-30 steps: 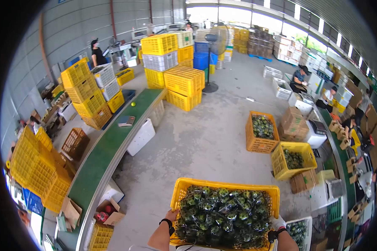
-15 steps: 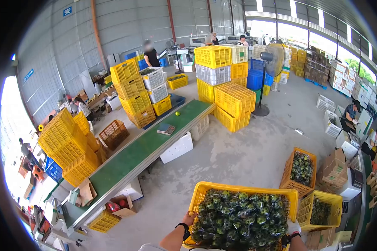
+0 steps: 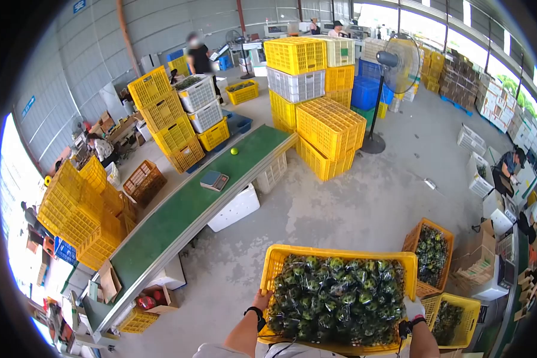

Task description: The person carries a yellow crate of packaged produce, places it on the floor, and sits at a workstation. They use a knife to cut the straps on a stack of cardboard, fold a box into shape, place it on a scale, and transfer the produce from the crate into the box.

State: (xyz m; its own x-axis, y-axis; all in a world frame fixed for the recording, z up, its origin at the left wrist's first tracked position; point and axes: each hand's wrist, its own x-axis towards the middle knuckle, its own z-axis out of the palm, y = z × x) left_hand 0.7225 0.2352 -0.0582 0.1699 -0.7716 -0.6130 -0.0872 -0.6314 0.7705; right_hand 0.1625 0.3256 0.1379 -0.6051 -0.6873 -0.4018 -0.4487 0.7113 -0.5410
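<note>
A yellow plastic crate [image 3: 340, 250] is held in front of my body, filled with dark green produce [image 3: 337, 298] wrapped in clear film. My left hand [image 3: 262, 299], bare and with a black band at the wrist, grips the crate's left side. On the opposite side, my right hand [image 3: 414, 309] in a white glove is closed on the crate wall. The fingertips of both hands are partly hidden by the crate.
A green conveyor belt [image 3: 173, 218] runs diagonally on the left, with a scale [image 3: 214, 180] and a round green fruit [image 3: 234, 151] on it. Stacked yellow crates [image 3: 331, 125] and a standing fan [image 3: 394, 62] are ahead. Filled crates [image 3: 447, 322] sit at right; people work farther off.
My view has moved forward, with the stacked crates and fan now looking nearer. The crate remains in both hands and sits slightly higher and farther left in view.
</note>
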